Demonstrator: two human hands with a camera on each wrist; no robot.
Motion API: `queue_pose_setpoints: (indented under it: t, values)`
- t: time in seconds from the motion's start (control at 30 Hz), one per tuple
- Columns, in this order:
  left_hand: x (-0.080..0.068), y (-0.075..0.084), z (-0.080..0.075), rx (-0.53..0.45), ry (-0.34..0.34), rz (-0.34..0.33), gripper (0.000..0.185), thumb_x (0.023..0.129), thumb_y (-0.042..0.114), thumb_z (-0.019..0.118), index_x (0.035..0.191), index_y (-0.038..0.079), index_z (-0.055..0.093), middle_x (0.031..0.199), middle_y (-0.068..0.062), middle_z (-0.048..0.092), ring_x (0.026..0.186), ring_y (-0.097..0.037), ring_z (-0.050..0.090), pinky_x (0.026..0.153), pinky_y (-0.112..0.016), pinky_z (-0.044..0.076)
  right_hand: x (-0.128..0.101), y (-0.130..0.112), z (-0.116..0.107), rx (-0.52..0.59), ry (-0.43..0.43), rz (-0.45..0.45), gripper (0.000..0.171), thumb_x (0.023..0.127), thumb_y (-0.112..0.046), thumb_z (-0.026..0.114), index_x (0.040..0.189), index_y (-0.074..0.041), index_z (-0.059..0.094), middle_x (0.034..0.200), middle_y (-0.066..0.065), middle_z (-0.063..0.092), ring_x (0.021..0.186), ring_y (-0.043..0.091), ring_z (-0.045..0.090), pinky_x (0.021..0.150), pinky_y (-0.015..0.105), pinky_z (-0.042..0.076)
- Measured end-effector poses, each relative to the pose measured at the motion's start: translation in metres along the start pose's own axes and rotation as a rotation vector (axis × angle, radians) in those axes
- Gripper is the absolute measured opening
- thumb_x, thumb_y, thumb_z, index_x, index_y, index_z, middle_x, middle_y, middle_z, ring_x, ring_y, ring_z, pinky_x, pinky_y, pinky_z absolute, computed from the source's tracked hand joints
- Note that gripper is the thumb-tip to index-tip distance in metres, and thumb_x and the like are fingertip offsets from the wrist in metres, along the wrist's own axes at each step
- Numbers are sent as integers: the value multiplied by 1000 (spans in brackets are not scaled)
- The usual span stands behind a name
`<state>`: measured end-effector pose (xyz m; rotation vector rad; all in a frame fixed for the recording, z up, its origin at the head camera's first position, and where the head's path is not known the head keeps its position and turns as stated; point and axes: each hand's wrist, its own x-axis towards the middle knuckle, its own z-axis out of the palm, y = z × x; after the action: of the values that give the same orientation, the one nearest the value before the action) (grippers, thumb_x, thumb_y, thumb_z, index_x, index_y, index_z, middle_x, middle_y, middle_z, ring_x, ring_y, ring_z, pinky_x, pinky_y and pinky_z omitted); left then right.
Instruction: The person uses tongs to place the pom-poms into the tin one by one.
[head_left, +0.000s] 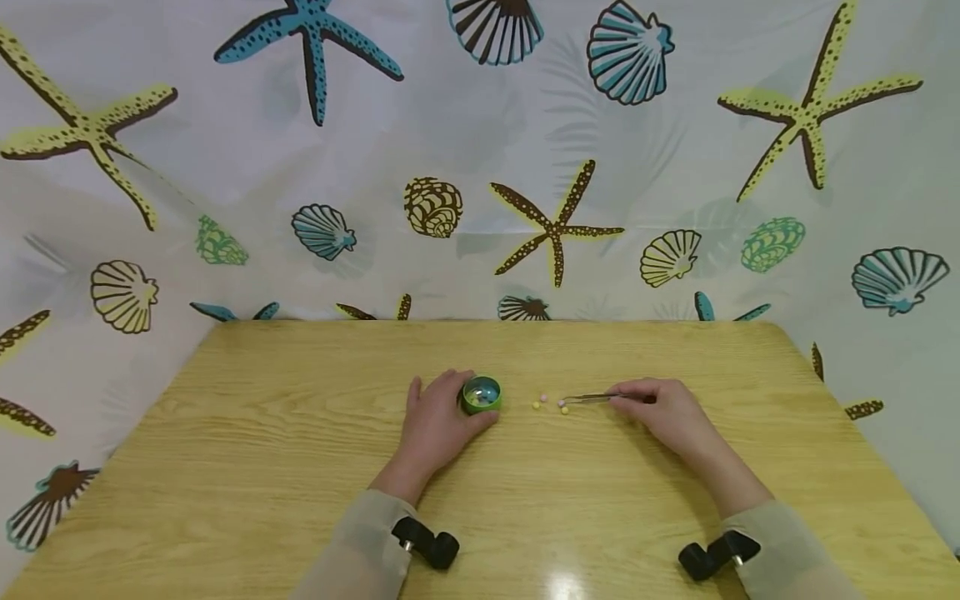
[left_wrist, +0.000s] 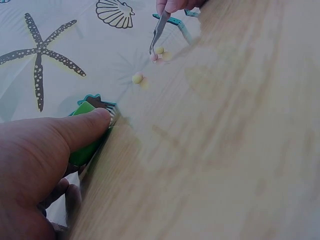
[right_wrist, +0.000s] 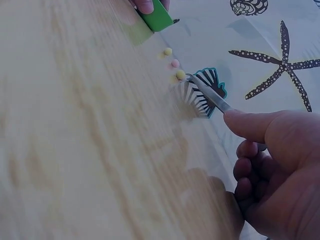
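Looking down from the head view, the left hand (head_left: 438, 421) curls round a small green pot (head_left: 481, 395) on the wooden table (head_left: 300, 467), while the right hand (head_left: 663, 408) pinches tweezers (head_left: 592, 398) whose tips reach three loose beads (head_left: 550, 404) just beside the pot. From the left wrist, the thumb (left_wrist: 82, 125) presses the pot's green side, with two yellow beads and a pink one still out on the wood, so picking them up looks unfinished. From the right wrist, the tweezer tips touch the nearest yellow bead (right_wrist: 180, 74); whether they clamp it I cannot tell

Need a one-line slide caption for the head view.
Left hand steadies a small green container while right hand reaches tweezers toward tiny beads on a wooden table.
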<state>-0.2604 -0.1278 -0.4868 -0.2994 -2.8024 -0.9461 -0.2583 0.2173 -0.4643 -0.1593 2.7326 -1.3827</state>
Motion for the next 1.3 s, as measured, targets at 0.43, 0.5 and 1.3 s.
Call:
queue_pose_setpoints:
  t: [0.43,0.5,1.3]
  values:
    - [-2,-4,-6,-1,6,-6,69,93,35,92,147,1,66,148,-18,68,153,-41,50,132,-69,9,2,-8,7,44,66,22,27,108,-27,76,128,-11,84,140,15,73,134,36,63,107,49,52]
    - [-2,-4,-5,-5,5,-4,69,93,36,92,147,1,66,148,-18,68,153,-41,49,132,-69,9,1,-9,7,62,70,29,28,108,-27,75,130,-10,83,142,16,72,137,37,61,110,52,50]
    - [-3,-4,-4,10,-1,-7,69,93,38,92,146,2,66,148,-17,68,152,-40,50,132,-68,11,12,-57,32,118,34,-88,29,109,-26,74,132,-8,81,129,11,76,109,26,66,89,37,56]
